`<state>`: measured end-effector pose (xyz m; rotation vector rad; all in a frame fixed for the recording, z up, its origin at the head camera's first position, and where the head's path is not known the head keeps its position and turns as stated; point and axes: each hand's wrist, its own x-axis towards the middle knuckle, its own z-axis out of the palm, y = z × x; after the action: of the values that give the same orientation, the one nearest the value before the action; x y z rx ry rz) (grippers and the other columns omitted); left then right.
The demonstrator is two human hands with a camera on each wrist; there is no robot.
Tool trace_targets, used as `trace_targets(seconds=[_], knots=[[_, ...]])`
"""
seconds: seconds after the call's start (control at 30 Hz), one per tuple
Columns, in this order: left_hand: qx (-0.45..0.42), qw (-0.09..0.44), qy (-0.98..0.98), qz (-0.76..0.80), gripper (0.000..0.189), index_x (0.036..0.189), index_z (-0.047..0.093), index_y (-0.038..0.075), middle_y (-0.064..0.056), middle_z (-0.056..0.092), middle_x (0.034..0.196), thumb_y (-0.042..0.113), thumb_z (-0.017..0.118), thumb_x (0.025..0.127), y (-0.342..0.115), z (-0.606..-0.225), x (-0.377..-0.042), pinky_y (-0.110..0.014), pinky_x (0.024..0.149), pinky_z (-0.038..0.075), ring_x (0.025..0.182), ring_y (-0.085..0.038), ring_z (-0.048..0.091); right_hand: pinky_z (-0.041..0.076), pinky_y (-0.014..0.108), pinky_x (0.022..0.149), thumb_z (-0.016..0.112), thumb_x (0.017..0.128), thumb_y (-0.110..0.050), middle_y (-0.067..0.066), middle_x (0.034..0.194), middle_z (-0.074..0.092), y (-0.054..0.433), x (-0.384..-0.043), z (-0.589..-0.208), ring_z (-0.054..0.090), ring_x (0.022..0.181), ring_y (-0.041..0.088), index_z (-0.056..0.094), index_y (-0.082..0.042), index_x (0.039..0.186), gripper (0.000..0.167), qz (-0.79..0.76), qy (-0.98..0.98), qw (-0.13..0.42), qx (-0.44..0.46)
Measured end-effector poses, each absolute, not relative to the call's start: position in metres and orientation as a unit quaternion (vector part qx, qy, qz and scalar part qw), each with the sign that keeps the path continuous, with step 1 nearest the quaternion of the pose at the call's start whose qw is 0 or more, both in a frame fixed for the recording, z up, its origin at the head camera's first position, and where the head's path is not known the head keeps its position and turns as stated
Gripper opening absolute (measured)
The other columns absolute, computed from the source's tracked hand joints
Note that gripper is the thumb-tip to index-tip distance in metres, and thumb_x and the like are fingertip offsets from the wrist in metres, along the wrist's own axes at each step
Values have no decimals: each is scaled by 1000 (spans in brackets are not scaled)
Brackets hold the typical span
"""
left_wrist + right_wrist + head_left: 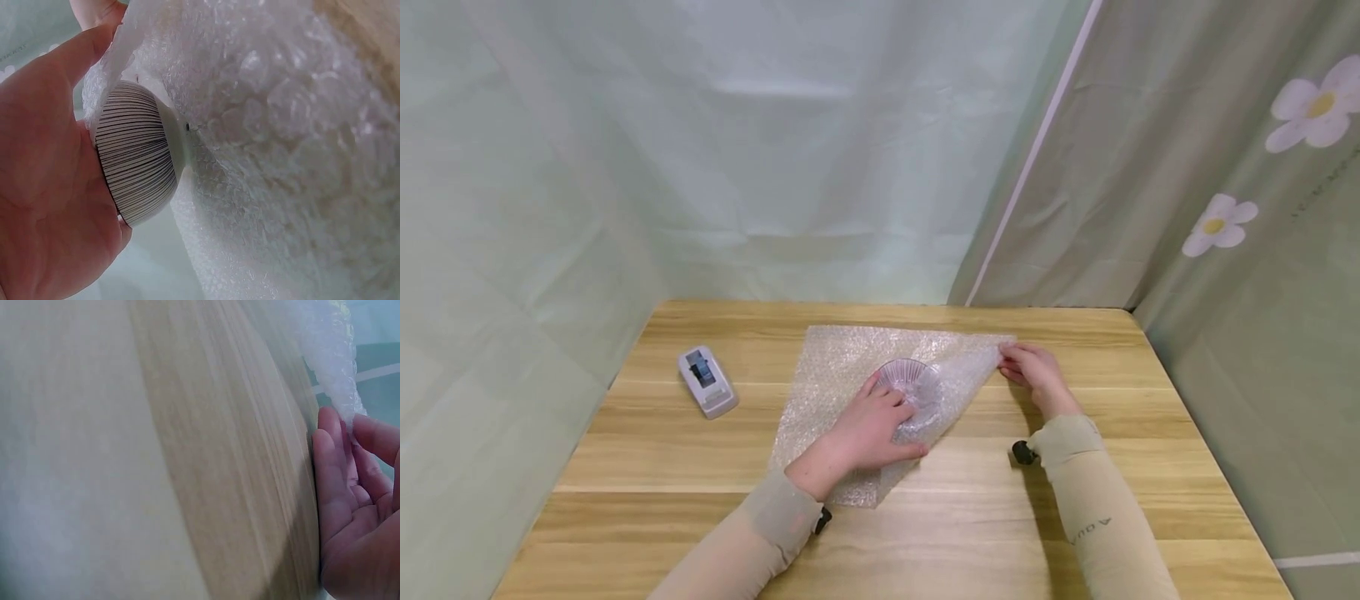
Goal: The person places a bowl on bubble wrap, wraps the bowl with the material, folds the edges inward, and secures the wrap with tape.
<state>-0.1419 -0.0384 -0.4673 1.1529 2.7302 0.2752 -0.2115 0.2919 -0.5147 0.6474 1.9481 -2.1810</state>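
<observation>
A small bowl [913, 373] with thin dark stripes [139, 156] stands on a sheet of bubble wrap [831, 379]. My left hand [872, 423] lies over the bowl, its fingers reaching across the rim and inside. In the left wrist view the palm [50, 169] covers the bowl's mouth, and the thumb touches the folded wrap. At the sheet's far right, my right hand [1033, 373] pinches a corner of the wrap between thumb and fingers. That corner [340, 394] is lifted, and the sheet's right part folds up beside the bowl.
A white and grey handheld object with a dark blue centre [707, 382], possibly a tape dispenser, lies to the left on the wooden table [662, 500]. Pale green curtains [820, 167] hang behind and along both sides of the table.
</observation>
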Motion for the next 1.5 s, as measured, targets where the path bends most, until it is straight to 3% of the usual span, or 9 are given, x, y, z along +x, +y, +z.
trace_targets(seconds=[0.27,0.6,0.97,1.07,1.27,1.5], knots=[[384,82,915,88,69,143,68,16,-7,66,142,68,63,98,-41,-471,-142,-57,131,11,141,-30,52,62,19,79,66,107,-12,-6,86,73,292,-211,-515,71,78,3,51,13,146,49,-728,645,65,222],[387,83,915,83,69,143,68,16,-7,65,143,69,62,98,-44,-475,-144,-57,131,11,142,-30,52,63,24,83,63,109,-13,-4,87,73,292,-208,-512,73,81,6,58,5,127,27,-726,654,67,201],[387,89,914,85,69,144,68,16,-8,64,146,68,63,98,-45,-476,-145,-56,132,9,144,-32,50,61,39,99,65,108,-18,-5,92,76,290,-196,-482,76,88,9,58,6,127,31,-729,665,57,150],[387,88,914,85,69,144,67,16,-8,64,147,67,64,98,-45,-476,-145,-56,132,9,144,-32,50,62,39,96,65,108,-16,-4,92,76,286,-191,-470,76,87,8,59,6,124,28,-731,668,42,131],[386,86,915,83,68,142,69,16,-6,65,143,68,64,98,-45,-475,-144,-55,132,10,142,-30,51,64,28,83,70,105,-14,-2,97,75,265,-176,-443,74,84,8,64,15,125,35,-692,712,-22,112],[385,82,915,86,68,140,70,15,-7,65,141,68,64,97,-44,-476,-144,-55,132,9,141,-30,52,64,26,82,71,102,-8,18,115,75,231,-155,-424,75,90,8,71,15,122,31,-654,750,-81,61]])
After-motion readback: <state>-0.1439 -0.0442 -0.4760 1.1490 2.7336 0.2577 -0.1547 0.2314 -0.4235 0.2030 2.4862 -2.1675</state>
